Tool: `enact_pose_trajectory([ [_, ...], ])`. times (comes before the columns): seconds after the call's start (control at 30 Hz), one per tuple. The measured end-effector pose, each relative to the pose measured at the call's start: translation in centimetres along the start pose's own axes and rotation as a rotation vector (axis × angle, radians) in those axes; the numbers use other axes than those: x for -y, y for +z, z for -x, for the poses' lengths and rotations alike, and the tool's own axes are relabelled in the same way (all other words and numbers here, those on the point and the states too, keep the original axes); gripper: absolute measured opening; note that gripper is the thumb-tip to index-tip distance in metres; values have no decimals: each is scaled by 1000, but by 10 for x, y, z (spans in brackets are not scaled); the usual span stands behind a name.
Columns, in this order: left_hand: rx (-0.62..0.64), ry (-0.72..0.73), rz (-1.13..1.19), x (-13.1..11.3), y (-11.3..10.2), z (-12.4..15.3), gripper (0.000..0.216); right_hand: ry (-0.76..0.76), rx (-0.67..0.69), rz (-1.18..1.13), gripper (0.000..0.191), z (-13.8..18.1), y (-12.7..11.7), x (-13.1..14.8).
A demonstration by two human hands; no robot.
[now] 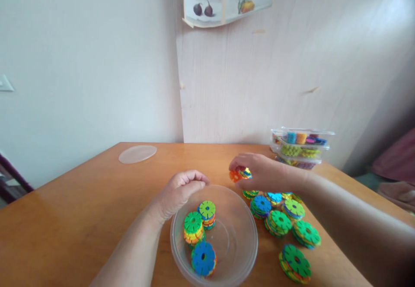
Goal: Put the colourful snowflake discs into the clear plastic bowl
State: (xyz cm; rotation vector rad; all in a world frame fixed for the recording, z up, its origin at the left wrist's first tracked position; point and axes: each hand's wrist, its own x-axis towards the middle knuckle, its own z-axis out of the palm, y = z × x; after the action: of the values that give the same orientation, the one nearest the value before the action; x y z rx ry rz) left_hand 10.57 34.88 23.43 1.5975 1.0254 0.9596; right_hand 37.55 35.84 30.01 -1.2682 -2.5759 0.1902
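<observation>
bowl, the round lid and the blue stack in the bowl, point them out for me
bowl (256,237), head view, right side of its rim
lid (138,154), head view, middle of its flat top
blue stack (209,259), head view, top disc beside its centre hole

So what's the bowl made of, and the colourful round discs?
The bowl looks like clear, glossy plastic; the table shows through it. The discs are probably hard plastic: bright and smooth, with neatly notched edges.

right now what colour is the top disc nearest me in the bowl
Blue top disc, clearest in the head view.
</observation>
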Motion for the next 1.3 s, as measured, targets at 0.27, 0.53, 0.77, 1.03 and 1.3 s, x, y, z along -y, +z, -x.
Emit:
enact_pose_trajectory([
  [0.27, 17, 88, -84, -1, -4, -3, 23, -195, 189, 182, 39, 13, 17, 60],
  [0.53, 2, 36, -59, -2, -2, 0, 24, -47, -21, 142, 25, 8, 1, 17],
  [0.77, 43, 56, 41, 15, -4, -10, 38, 305, 121, 163, 45, -13, 7, -69],
  [1.03, 52, 43, 53, 16, -5, -8, 42, 391, 266, 156, 35, -25, 23, -95],
  [1.3, 58, 0, 0, -1, -3, 0, 30, 417, 181, 134, 42, -21, 20, -90],
])
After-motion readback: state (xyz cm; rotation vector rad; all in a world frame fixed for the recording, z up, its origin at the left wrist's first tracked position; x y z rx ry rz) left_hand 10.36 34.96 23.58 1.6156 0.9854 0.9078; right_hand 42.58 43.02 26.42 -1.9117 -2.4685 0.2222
